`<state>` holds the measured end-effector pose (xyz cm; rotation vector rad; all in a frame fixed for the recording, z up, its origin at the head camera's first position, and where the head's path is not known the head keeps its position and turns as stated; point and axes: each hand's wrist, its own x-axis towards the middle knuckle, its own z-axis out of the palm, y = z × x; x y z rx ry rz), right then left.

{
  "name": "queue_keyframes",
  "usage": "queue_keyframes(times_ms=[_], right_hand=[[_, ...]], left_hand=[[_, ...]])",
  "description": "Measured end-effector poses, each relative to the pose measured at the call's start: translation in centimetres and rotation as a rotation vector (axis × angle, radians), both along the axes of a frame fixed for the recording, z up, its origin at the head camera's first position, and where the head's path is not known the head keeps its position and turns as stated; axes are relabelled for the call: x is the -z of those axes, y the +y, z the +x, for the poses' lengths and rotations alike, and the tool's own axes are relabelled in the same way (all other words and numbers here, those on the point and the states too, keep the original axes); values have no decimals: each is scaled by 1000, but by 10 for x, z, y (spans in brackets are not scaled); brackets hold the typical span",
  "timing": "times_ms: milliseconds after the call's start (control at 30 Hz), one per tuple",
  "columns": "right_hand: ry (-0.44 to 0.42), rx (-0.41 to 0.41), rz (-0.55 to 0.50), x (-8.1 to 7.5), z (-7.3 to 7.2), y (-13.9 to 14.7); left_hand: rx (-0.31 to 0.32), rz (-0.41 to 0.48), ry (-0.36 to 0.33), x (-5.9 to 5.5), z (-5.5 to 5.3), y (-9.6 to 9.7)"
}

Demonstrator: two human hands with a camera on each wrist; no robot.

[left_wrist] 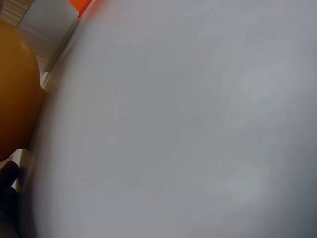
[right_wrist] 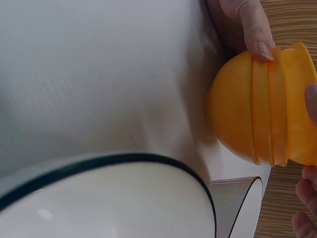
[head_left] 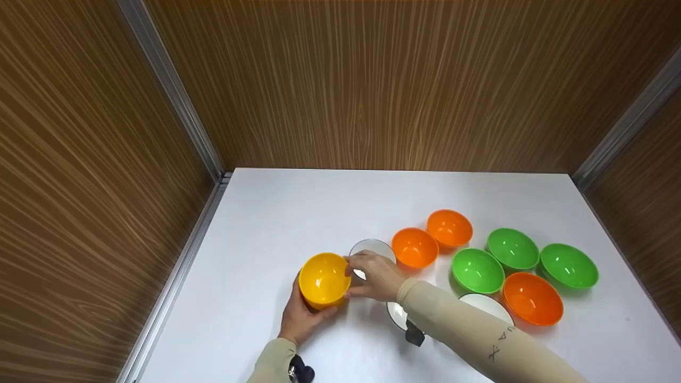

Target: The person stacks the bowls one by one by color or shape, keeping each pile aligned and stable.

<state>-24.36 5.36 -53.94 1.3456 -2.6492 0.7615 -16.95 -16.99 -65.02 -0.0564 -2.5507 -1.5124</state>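
Observation:
A nested stack of yellow bowls (head_left: 324,279) stands at the front of the table, left of the other bowls. My left hand (head_left: 301,319) grips it from the left and below, its thumb against the side. In the right wrist view several rims show on the stack (right_wrist: 237,111), and the uppermost bowl (right_wrist: 299,104) sits a little proud and tilted. My right hand (head_left: 379,276) pinches that upper bowl at its right edge. Only part of the yellow side (left_wrist: 17,94) and some dark fingers appear in the left wrist view.
White dark-rimmed bowls stand right of the stack: one behind my right hand (head_left: 372,246), others partly under my right forearm (head_left: 487,305). Farther right are three orange bowls (head_left: 415,248) and three green bowls (head_left: 478,270). Wood-grain panels (head_left: 340,85) enclose the white table (head_left: 266,213).

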Motion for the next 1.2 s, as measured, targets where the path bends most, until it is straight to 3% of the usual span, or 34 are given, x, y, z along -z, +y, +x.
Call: queue_keyframes(times_ms=[333,600,1200], right_hand=[[-28,-5,43,7,1,-2],[-45,10,102,7,1,-2],[-50,0,94,10,1,-2]], left_hand=[[-15,-13,-23,0,2,1],[-3,24,-45,0,3,1],[0,-9,-29,1,2,0]])
